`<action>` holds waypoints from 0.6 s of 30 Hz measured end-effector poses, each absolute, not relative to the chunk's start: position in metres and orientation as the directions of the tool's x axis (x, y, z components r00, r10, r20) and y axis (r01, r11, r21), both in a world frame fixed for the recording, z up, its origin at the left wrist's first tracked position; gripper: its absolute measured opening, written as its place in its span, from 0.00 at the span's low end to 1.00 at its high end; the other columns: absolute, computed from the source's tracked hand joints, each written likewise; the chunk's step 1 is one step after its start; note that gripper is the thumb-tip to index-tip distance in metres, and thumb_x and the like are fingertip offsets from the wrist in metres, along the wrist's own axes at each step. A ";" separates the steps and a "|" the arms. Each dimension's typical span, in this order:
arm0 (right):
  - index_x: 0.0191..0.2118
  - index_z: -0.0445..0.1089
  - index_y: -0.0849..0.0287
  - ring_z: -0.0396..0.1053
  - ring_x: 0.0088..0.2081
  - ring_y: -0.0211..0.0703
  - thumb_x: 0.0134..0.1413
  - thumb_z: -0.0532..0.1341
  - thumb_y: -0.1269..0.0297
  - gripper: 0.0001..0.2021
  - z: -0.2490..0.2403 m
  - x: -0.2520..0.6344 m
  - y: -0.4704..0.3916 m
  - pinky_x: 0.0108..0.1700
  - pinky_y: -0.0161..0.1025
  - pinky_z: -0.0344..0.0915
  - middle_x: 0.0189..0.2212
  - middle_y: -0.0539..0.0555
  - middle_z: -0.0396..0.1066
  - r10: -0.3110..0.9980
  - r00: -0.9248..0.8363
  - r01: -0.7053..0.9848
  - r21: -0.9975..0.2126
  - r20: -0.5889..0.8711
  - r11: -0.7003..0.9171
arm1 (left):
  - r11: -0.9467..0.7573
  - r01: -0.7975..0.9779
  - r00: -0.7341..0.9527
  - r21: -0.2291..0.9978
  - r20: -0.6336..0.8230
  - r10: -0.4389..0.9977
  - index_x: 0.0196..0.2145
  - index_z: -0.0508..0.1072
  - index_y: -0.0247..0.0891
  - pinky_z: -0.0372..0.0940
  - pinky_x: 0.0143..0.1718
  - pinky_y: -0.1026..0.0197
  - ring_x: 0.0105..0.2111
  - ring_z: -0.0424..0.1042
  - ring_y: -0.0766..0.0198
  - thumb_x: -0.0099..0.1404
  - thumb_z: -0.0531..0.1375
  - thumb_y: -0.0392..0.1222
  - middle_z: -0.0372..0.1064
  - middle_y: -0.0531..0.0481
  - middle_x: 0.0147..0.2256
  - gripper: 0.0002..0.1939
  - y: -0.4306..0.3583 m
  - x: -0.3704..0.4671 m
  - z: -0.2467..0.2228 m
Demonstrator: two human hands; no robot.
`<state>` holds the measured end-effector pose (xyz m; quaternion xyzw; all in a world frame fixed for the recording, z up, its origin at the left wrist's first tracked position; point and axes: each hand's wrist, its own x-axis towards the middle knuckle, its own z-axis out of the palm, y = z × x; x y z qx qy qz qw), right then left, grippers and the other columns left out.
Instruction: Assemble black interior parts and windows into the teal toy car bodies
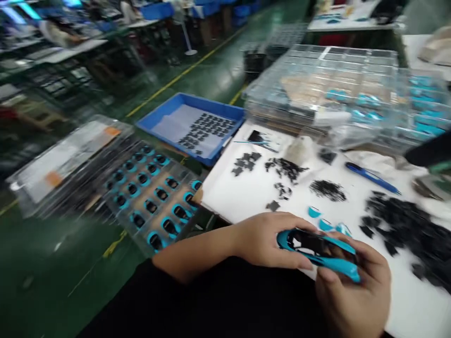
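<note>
Both hands grip a blue and black toy car body (310, 246) above the front edge of the white table. My left hand (264, 239) is closed round its left end, thumb along the near side. At the other end, my right hand (362, 286) wraps the shell, with its fingers behind and the thumb in front. Just beyond the hands lie a few small blue curved pieces (326, 225). To the right spreads a heap of black parts (416, 234). Smaller piles of black pieces (327, 189) sit farther back.
At left, a clear tray (141, 220) holds several similar blue and black car bodies. Behind it stands a blue bin (155, 115) with rows of dark pieces. Stacked clear compartment boxes (324, 70) occupy the table's back. A blue pen (371, 177) lies at right.
</note>
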<state>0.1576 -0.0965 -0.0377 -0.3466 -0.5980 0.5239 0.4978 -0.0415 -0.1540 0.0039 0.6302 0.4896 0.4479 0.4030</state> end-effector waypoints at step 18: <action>0.51 0.71 0.53 0.77 0.46 0.64 0.40 0.75 0.59 0.28 -0.044 0.128 -0.080 0.48 0.56 0.76 0.44 0.63 0.77 0.889 -0.446 0.148 -0.972 0.101 0.184 | 0.644 0.742 -0.624 0.188 -0.157 0.765 0.59 0.67 0.35 0.68 0.52 0.48 0.54 0.70 0.44 0.66 0.56 0.55 0.67 0.35 0.58 0.29 -0.320 -0.290 -0.023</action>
